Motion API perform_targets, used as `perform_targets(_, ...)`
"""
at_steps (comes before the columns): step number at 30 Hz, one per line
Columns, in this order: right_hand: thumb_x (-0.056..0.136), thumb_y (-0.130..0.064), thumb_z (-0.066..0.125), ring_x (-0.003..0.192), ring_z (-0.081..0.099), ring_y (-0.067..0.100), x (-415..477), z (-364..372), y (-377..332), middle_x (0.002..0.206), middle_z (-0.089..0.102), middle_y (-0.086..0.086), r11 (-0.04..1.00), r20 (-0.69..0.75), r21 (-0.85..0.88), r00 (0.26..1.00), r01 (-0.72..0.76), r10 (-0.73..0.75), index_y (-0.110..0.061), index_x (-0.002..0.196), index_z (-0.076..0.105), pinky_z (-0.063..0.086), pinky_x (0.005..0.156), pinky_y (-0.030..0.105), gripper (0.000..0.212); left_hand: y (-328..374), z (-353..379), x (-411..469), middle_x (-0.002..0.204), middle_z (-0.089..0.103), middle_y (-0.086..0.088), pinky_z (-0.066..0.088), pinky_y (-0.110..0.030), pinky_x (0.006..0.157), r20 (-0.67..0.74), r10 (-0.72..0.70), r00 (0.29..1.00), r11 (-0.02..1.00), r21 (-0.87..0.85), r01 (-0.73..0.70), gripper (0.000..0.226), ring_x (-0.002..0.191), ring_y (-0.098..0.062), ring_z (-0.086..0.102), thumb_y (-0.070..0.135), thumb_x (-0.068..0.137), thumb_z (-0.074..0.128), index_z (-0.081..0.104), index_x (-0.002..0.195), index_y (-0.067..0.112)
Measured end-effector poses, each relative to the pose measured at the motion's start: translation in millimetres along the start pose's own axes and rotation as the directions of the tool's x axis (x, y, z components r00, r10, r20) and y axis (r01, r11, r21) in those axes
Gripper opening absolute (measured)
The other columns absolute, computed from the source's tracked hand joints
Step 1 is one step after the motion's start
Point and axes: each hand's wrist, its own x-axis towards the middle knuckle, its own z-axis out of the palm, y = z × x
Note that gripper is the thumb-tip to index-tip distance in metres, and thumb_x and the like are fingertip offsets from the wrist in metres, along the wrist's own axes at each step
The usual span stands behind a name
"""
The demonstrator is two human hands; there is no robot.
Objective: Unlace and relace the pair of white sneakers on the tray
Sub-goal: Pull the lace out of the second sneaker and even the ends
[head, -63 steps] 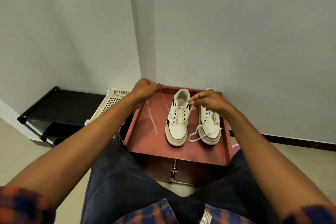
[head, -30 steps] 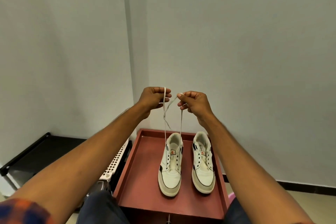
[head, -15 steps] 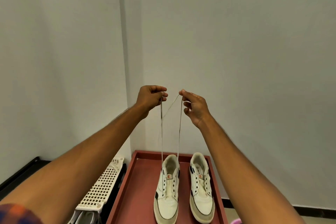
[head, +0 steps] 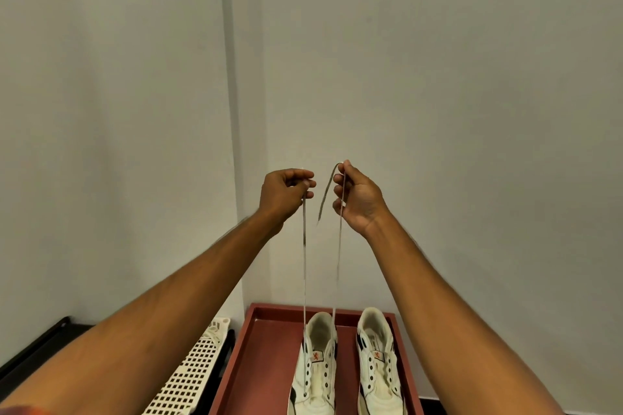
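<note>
Two lace ends (head: 305,263) | pinched in curled fingers: left hand (head: 285,194), right hand (head: 358,199) | above sneaker (head: 317,371)

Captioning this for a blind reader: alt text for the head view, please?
The left hand and right hand each hold up one end of a lace running down into the left sneaker. The right sneaker stands beside it on a red tray.

Sneakers (head: 318,391) and tray (head: 256,364) cut off below; end of lace (head: 305,263) perhaps inside fingers (head: 300,178)
</note>
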Motion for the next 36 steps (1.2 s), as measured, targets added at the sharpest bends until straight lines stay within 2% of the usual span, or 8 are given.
perform_targets(5, 0.1, -0.031, 0.062, 0.059, 0.05, 0.005, 5.9, 5.5, -10.7, 0.07, 0.058, -0.008, 1.0, 0.011, 0.018, 1.0, 0.013, -0.014, -0.022, 0.107, 0.074, 0.04, 0.056, 0.022, 0.017, 7.9, 2.3, 5.1, 0.098, 0.075, -0.003, 0.055, -0.014, 0.064, -0.011, 0.057, 0.998, 0.998, 0.013, -0.057, 0.018, 0.081, -0.015, 0.074, 0.006, 0.097, 0.061, 0.073, 0.109, 0.009)
perform_targets(13, 0.097, -0.031, 0.069, 0.059, 0.046, 0.005, 17.2, 18.3, -24.4, 0.07, 0.054, -0.007, 0.995, 0.034, 0.062, 0.996, 0.076, -0.078, -0.018, 0.107, 0.076, 0.039, 0.054, 0.02, 0.018, 12.1, -0.1, 13.3, 0.095, 0.076, 0.0, 0.055, -0.019, 0.066, -0.002, 0.063, 0.998, 0.998, 0.001, -0.063, 0.016, 0.078, -0.012, 0.074, 0.007, 0.096, 0.063, 0.074, 0.102, 0.016)
perform_targets(19, 0.094, -0.03, 0.071, 0.057, 0.046, 0.006, 19.4, 17.4, -13.0, 0.068, 0.055, -0.005, 0.997, 0.024, -0.037, 0.997, 0.074, -0.073, -0.017, 0.101, 0.079, 0.038, 0.054, 0.021, 0.017, 10.5, -1.1, 12.2, 0.097, 0.075, -0.003, 0.053, -0.014, 0.063, -0.002, 0.071, 0.997, 0.997, 0.006, -0.071, 0.017, 0.08, -0.015, 0.074, 0.005, 0.097, 0.06, 0.074, 0.104, 0.013)
perform_targets(22, 0.092, -0.031, 0.072, 0.056, 0.048, 0.006, 18.6, 4.0, 0.7, 0.067, 0.057, -0.005, 0.974, -0.039, -0.221, 0.997, 0.053, -0.064, -0.014, 0.103, 0.078, 0.04, 0.054, 0.021, 0.021, 4.6, -6.3, 10.1, 0.099, 0.074, -0.003, 0.052, -0.011, 0.063, 0.016, 0.096, 0.995, 0.993, 0.072, -0.096, 0.021, 0.082, -0.015, 0.074, 0.003, 0.099, 0.056, 0.074, 0.108, 0.009)
perform_targets(26, 0.091, -0.025, 0.074, 0.052, 0.051, 0.011, 14.3, -39.7, 52.3, 0.066, 0.063, 0.001, 0.821, -0.143, -0.571, 0.986, -0.009, -0.089, -0.007, 0.092, 0.076, 0.039, 0.046, 0.018, 0.018, -32.1, -24.9, -1.2, 0.096, 0.072, -0.003, 0.054, -0.018, 0.068, 0.062, 0.044, 0.997, 0.976, 0.211, -0.056, 0.031, 0.078, -0.014, 0.073, 0.002, 0.099, 0.049, 0.076, 0.1, 0.015)
perform_targets(29, 0.09, -0.015, 0.068, 0.056, 0.065, 0.011, 0.5, -87.3, 113.0, 0.066, 0.072, -0.001, 0.652, -0.183, -0.75, 0.982, -0.114, -0.038, -0.022, 0.105, 0.071, 0.055, 0.06, 0.026, 0.017, -79.8, -40.7, -21.3, 0.09, 0.071, 0.0, 0.053, -0.02, 0.073, 0.158, -0.003, 0.988, 0.9, 0.431, -0.066, 0.038, 0.079, -0.012, 0.067, -0.005, 0.092, 0.046, 0.077, 0.095, 0.016)
perform_targets(31, 0.091, -0.01, 0.062, 0.06, 0.07, 0.012, -16.0, -117.2, 153.1, 0.068, 0.075, -0.002, 0.554, -0.224, -0.81, 0.974, -0.193, 0.011, -0.029, 0.106, 0.071, 0.059, 0.069, 0.032, 0.025, -117.0, -47.8, -40.8, 0.09, 0.072, -0.001, 0.053, -0.027, 0.081, 0.229, -0.067, 0.971, 0.827, 0.558, -0.074, 0.04, 0.085, -0.014, 0.065, -0.009, 0.086, 0.046, 0.079, 0.094, 0.013)
perform_targets(36, 0.089, -0.002, 0.058, 0.068, 0.068, 0.018, -64.4, -156.0, 239.0, 0.072, 0.074, 0.002, 0.443, -0.207, -0.851, 0.956, -0.281, 0.209, -0.022, 0.075, 0.075, 0.06, 0.079, 0.042, 0.031, -203.8, -40.2, -101.1, 0.107, 0.076, -0.004, 0.048, -0.024, 0.092, 0.315, -0.309, 0.897, 0.691, 0.723, -0.016, 0.035, 0.101, -0.018, 0.068, -0.003, 0.082, 0.052, 0.079, 0.099, 0.011)
